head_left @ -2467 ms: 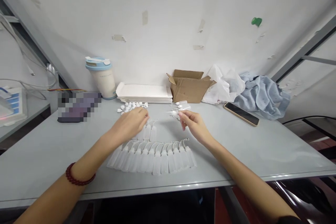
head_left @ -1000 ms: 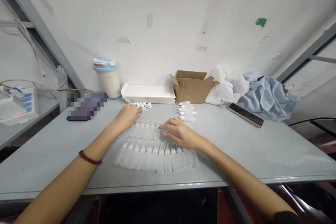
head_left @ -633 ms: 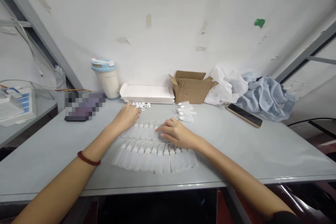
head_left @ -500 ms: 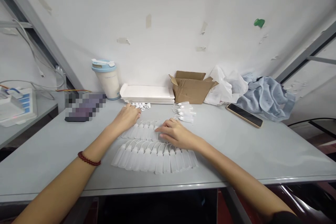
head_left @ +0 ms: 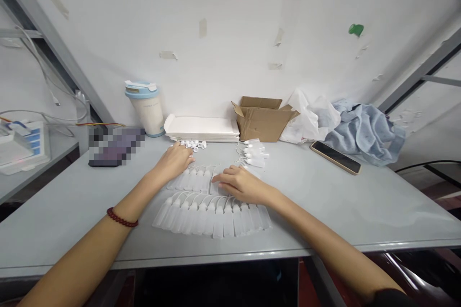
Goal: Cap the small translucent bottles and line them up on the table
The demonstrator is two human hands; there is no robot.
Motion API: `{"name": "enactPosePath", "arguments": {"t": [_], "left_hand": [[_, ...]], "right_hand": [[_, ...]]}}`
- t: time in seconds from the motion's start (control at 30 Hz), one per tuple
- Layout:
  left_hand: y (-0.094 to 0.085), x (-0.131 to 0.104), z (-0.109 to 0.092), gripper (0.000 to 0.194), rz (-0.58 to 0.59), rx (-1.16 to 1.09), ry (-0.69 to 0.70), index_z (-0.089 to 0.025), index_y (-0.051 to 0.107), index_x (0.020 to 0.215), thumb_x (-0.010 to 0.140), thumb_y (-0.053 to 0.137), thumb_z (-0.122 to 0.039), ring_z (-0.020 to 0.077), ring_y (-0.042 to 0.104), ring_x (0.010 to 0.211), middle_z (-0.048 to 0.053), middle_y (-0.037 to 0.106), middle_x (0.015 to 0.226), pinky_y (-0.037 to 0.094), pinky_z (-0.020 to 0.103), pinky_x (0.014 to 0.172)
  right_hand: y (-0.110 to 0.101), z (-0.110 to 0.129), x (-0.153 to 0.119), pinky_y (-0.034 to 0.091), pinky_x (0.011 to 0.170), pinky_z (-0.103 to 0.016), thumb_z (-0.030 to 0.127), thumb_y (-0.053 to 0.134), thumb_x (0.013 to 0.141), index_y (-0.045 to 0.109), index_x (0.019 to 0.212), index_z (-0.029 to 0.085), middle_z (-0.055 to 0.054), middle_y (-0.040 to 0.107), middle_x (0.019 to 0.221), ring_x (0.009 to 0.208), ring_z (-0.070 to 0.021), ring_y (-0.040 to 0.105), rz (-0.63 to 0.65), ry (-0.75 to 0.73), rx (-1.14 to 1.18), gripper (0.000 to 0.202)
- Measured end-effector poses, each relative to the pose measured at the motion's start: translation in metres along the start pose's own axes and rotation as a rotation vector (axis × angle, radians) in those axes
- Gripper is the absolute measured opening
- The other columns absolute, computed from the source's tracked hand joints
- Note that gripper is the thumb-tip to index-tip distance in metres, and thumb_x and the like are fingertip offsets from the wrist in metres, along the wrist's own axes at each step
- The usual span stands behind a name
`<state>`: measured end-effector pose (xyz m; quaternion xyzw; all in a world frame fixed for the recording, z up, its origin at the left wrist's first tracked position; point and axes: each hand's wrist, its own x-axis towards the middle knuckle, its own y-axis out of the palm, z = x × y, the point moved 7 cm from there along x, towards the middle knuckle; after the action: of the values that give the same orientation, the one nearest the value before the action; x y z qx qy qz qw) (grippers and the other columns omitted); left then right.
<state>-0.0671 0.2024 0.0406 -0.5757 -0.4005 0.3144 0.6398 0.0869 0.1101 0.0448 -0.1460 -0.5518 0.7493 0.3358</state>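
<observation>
My left hand (head_left: 175,160) lies low over the desk beside a small pile of white caps (head_left: 196,147). Its fingers are apart and partly hidden, with the tips close to the caps. My right hand (head_left: 243,184) has its fingers stretched out over the right end of the back row of translucent plastic squeeze bottles (head_left: 194,180), its index fingertip at the last bottle. Nearer the front edge lies a fanned row of similar bottles (head_left: 205,218), each with a thin white looped strap. A smaller group of bottles (head_left: 255,153), lying sideways, is behind my right hand.
Along the wall stand a tumbler with a blue lid (head_left: 147,110), stacked white trays (head_left: 201,127), an open cardboard box (head_left: 264,122) and a white plastic bag (head_left: 306,117). A phone (head_left: 334,157) and blue cloth (head_left: 365,132) lie right; a blurred-out dark item (head_left: 117,147) lies left.
My right hand has shifted very slightly left and down at the end of the back row. The left hand stays by the caps.
</observation>
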Motion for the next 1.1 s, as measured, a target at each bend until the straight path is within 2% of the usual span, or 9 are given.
{"name": "enactPosePath", "arguments": {"t": [0.2, 0.4, 0.67, 0.8, 0.93, 1.1], "left_hand": [[-0.009, -0.001, -0.001, 0.02, -0.079, -0.074, 0.001, -0.014, 0.066, 0.081, 0.085, 0.052, -0.028, 0.0318, 0.056, 0.089, 0.013, 0.066, 0.083, 0.043, 0.039, 0.077], [-0.017, -0.003, -0.003, 0.024, -0.156, -0.172, -0.006, -0.014, 0.064, 0.088, 0.085, 0.053, -0.035, 0.0288, 0.055, 0.092, 0.011, 0.062, 0.09, 0.045, 0.039, 0.08], [-0.02, -0.005, -0.006, 0.022, -0.187, -0.246, -0.01, -0.017, 0.061, 0.085, 0.086, 0.053, -0.037, 0.0271, 0.055, 0.095, 0.01, 0.061, 0.093, 0.045, 0.038, 0.082], [-0.023, -0.006, -0.008, 0.021, -0.197, -0.292, -0.018, -0.018, 0.06, 0.083, 0.085, 0.052, -0.037, 0.026, 0.057, 0.092, 0.009, 0.064, 0.091, 0.045, 0.036, 0.079], [-0.028, -0.006, -0.014, 0.02, -0.202, -0.342, -0.034, -0.018, 0.06, 0.085, 0.085, 0.053, -0.037, 0.0242, 0.06, 0.084, 0.007, 0.067, 0.085, 0.045, 0.034, 0.074], [-0.035, -0.008, -0.022, 0.023, -0.204, -0.605, -0.088, -0.017, 0.062, 0.08, 0.077, 0.062, -0.04, 0.0194, 0.061, 0.075, 0.004, 0.068, 0.08, 0.046, 0.029, 0.069]], "right_hand": [[-0.005, -0.006, -0.001, 0.041, 0.079, -0.034, 0.021, 0.039, 0.097, 0.061, 0.109, 0.017, -0.008, 0.064, 0.093, 0.084, -0.0184, 0.056, -0.027, 0.022, 0.019, 0.025], [-0.005, -0.011, -0.001, 0.042, 0.079, -0.032, 0.023, 0.038, 0.098, 0.061, 0.107, 0.017, -0.007, 0.062, 0.089, 0.082, -0.0176, 0.056, -0.036, 0.051, 0.016, 0.026], [-0.003, -0.006, -0.005, 0.04, 0.081, -0.033, 0.033, 0.036, 0.099, 0.064, 0.107, 0.019, -0.007, 0.057, 0.084, 0.08, -0.0178, 0.054, -0.03, 0.045, -0.095, 0.032], [-0.002, -0.006, -0.005, 0.04, 0.079, -0.032, 0.032, 0.037, 0.098, 0.065, 0.105, 0.019, -0.006, 0.056, 0.081, 0.076, -0.0169, 0.053, -0.015, 0.052, -0.101, 0.032], [-0.003, -0.012, -0.005, 0.041, 0.074, -0.03, 0.029, 0.041, 0.097, 0.065, 0.105, 0.017, -0.007, 0.055, 0.082, 0.075, -0.0169, 0.052, -0.055, 0.071, -0.097, 0.028], [-0.011, -0.017, -0.008, 0.042, 0.077, -0.031, 0.03, 0.045, 0.096, 0.062, 0.107, 0.017, -0.009, 0.056, 0.088, 0.08, -0.0183, 0.053, -0.142, 0.095, -0.055, 0.025]]}}
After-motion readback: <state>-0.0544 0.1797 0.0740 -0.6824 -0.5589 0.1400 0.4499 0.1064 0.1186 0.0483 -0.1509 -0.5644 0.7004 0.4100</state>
